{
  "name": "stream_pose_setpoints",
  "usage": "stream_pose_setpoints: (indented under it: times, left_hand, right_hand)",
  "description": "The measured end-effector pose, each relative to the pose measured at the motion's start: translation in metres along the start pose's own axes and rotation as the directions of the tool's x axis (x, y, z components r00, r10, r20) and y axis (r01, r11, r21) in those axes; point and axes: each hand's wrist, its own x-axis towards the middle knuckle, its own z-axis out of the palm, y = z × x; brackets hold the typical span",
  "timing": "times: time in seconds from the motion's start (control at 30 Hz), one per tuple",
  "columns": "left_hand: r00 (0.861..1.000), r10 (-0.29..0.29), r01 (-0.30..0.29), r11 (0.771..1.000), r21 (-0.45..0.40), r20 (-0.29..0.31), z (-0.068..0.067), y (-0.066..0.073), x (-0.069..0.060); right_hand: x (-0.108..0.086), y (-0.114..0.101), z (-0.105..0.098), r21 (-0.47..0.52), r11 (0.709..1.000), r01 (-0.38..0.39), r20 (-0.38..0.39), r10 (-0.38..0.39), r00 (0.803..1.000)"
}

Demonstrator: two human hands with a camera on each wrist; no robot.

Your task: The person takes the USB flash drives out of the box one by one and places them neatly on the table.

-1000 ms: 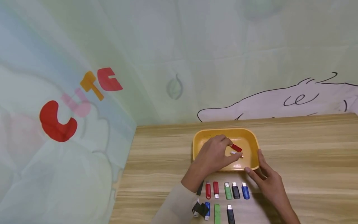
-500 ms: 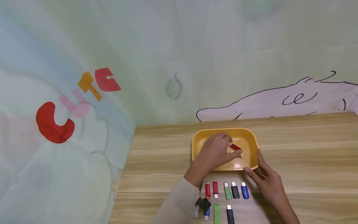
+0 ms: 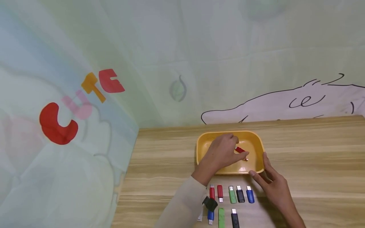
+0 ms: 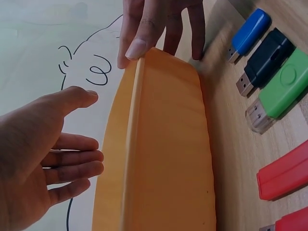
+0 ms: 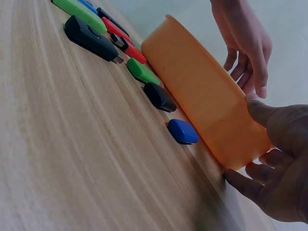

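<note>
My left hand (image 3: 220,152) reaches over a yellow plastic tray (image 3: 258,139). Its thumb and fingers stand apart around a red USB stick (image 3: 240,149) on the tray's floor; touching cannot be made out. Another small piece with a shiny end (image 3: 246,159) lies by the thumb, mostly hidden. No object shows between the spread fingers in the left wrist view, where the tray wall (image 4: 168,144) hides the inside. At the tray's near right corner my right hand (image 3: 276,185) grips it, thumb at the rim and fingers around the outside, clearly seen in the right wrist view.
In front of the tray lies a row of USB sticks: red (image 3: 220,191), green (image 3: 232,194), black (image 3: 240,194) and blue (image 3: 250,194). A nearer row includes a green stick (image 3: 221,218) and a black one (image 3: 235,219). A black piece (image 3: 210,203) by the left sleeve covers some. Behind hangs a printed cloth (image 3: 182,63).
My left hand has shifted slightly right within the tray, its thumb now closer over the red USB stick. The right hand stays on the tray's corner.
</note>
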Motion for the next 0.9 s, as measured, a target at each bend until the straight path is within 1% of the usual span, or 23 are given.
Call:
stream_pose_setpoints:
  times: [0.2,0.27,0.5,0.77,0.9]
  left_hand:
    - [1.0,-0.01,0.01,1.0,0.014,0.015,0.002,-0.001,0.005]
    - [1.0,-0.013,0.013,1.0,0.005,0.023,0.003,-0.001,0.006]
    - [0.999,-0.011,0.01,0.999,0.036,0.042,0.006,-0.002,0.015]
    - [0.996,-0.021,0.017,0.999,0.046,0.091,0.007,-0.001,0.022]
    - [0.994,-0.027,0.022,0.999,0.049,0.106,0.011,0.001,0.025]
  right_hand:
    - [0.0,0.003,0.0,0.005,1.0,0.013,-0.001,-0.013,1.0]
    - [0.0,0.003,-0.001,0.008,1.0,0.013,0.002,-0.013,1.0]
    - [0.001,0.001,0.0,-0.006,1.0,-0.014,0.014,0.014,1.0]
    - [0.001,-0.001,0.0,-0.014,1.0,-0.012,0.019,0.012,1.0]
    - [0.0,0.0,-0.001,-0.02,1.0,-0.014,0.015,0.014,1.0]
